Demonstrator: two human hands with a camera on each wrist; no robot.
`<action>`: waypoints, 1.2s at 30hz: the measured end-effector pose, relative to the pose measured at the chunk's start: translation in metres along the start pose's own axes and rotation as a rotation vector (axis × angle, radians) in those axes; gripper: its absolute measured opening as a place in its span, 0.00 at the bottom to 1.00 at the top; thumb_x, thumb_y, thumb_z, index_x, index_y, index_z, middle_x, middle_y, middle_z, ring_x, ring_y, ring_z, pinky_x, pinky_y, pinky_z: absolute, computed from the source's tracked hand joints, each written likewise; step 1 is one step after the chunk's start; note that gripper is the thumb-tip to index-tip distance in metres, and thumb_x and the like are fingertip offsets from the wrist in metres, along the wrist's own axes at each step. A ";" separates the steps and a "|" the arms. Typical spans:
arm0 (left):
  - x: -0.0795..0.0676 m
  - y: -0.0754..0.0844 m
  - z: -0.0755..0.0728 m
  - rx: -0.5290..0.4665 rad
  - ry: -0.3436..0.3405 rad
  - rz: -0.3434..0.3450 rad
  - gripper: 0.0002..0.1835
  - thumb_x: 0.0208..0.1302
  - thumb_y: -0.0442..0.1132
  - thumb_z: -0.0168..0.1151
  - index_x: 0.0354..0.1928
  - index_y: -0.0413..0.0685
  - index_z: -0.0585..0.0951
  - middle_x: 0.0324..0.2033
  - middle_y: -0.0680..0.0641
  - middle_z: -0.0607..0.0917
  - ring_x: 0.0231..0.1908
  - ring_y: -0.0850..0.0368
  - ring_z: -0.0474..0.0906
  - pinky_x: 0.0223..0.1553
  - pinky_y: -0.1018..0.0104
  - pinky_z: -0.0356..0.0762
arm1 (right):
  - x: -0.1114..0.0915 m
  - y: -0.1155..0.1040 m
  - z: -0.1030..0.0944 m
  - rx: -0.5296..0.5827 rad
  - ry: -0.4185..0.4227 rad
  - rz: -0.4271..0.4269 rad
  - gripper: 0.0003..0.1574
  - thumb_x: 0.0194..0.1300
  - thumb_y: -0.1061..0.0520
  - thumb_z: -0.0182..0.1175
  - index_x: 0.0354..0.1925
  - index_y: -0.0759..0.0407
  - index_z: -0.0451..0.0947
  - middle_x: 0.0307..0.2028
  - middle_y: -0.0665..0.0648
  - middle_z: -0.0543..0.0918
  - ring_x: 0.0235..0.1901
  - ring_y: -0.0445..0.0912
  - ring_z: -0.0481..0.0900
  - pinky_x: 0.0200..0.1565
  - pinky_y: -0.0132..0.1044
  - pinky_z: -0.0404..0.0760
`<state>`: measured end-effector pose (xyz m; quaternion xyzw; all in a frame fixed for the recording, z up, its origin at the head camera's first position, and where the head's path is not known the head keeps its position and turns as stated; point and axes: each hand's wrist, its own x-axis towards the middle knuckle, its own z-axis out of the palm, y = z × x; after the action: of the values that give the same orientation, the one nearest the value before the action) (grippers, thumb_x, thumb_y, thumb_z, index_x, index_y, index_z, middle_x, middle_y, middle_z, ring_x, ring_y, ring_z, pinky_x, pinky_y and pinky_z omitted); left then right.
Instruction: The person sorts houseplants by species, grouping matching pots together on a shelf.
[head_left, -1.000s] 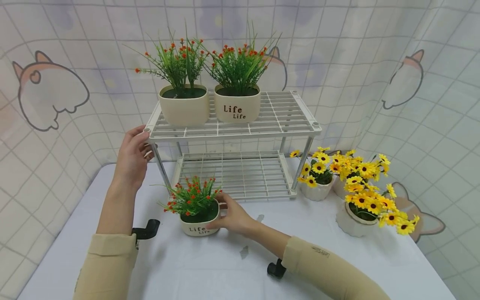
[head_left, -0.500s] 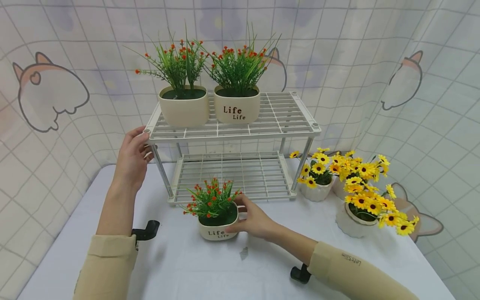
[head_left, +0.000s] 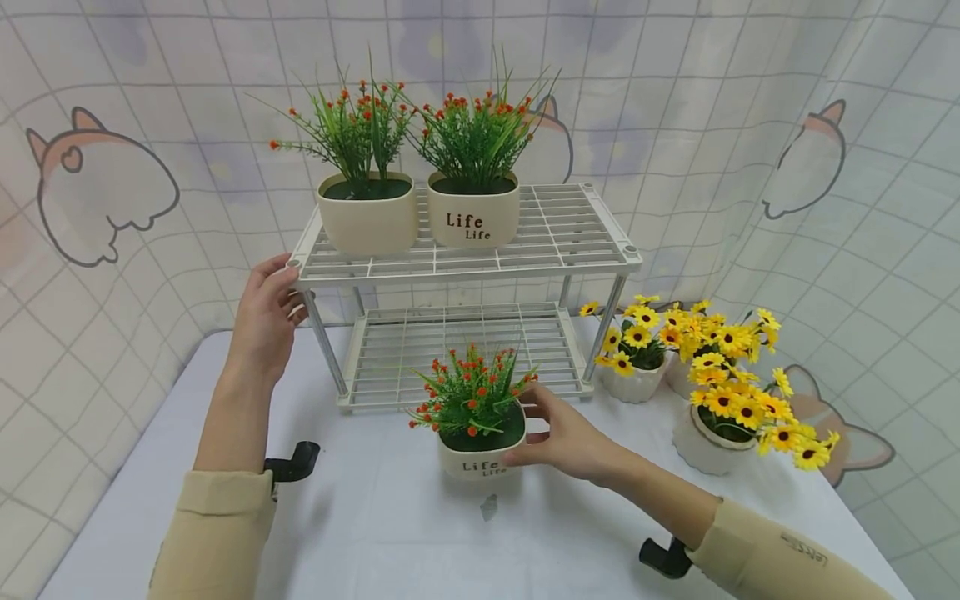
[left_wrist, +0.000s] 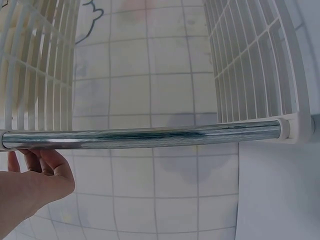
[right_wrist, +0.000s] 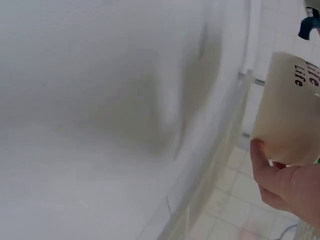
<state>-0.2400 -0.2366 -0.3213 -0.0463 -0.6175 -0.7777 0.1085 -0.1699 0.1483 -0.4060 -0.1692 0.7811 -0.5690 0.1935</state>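
My right hand [head_left: 566, 437] holds a cream flowerpot [head_left: 459, 463] by its right side, thumb in front and fingers behind. Green grass and small red flowers [head_left: 480, 392] fill the pot, and "Life" is printed on its front. The right wrist view shows this pot [right_wrist: 287, 112] off the white table. My left hand [head_left: 262, 321] grips the upper left front corner of a white two-tier wire shelf [head_left: 577, 237]; in the left wrist view its fingers lie beside the metal post [left_wrist: 150, 139]. On the top tier stand two similar pots, one plain [head_left: 371, 221] and one lettered [head_left: 474, 212].
Several white pots of yellow flowers stand right of the shelf, one [head_left: 633, 379] near its post and another [head_left: 712, 442] closer to me. The lower tier [head_left: 450, 333] lies behind the held pot. A patterned curtain [head_left: 217, 167] hangs behind and at both sides.
My right hand has carried the flowerpot to the right, from the shelf's left front to before its middle. The left hand stays at the shelf corner.
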 end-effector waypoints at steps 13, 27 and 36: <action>0.002 0.000 -0.001 -0.009 -0.003 0.006 0.19 0.77 0.47 0.56 0.64 0.58 0.66 0.54 0.50 0.75 0.49 0.58 0.69 0.50 0.66 0.61 | -0.044 -0.036 -0.042 -0.003 0.001 0.044 0.67 0.58 0.55 0.78 0.79 0.64 0.43 0.73 0.70 0.61 0.63 0.65 0.74 0.56 0.50 0.80; 0.001 0.000 0.001 0.014 0.010 0.008 0.20 0.77 0.49 0.56 0.65 0.58 0.65 0.55 0.51 0.74 0.51 0.57 0.68 0.51 0.65 0.59 | -0.070 -0.086 -0.076 -0.057 0.056 -0.077 0.58 0.58 0.59 0.77 0.77 0.56 0.54 0.68 0.64 0.71 0.63 0.63 0.75 0.54 0.52 0.81; 0.000 0.000 0.001 0.016 0.012 0.008 0.20 0.77 0.49 0.55 0.65 0.58 0.65 0.55 0.51 0.74 0.51 0.58 0.68 0.52 0.65 0.59 | -0.080 -0.111 -0.104 -0.171 0.167 -0.031 0.52 0.62 0.56 0.74 0.73 0.65 0.55 0.68 0.65 0.65 0.58 0.59 0.79 0.51 0.43 0.80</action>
<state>-0.2402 -0.2354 -0.3214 -0.0431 -0.6230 -0.7724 0.1158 -0.1470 0.2398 -0.2627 -0.1492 0.8375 -0.5152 0.1038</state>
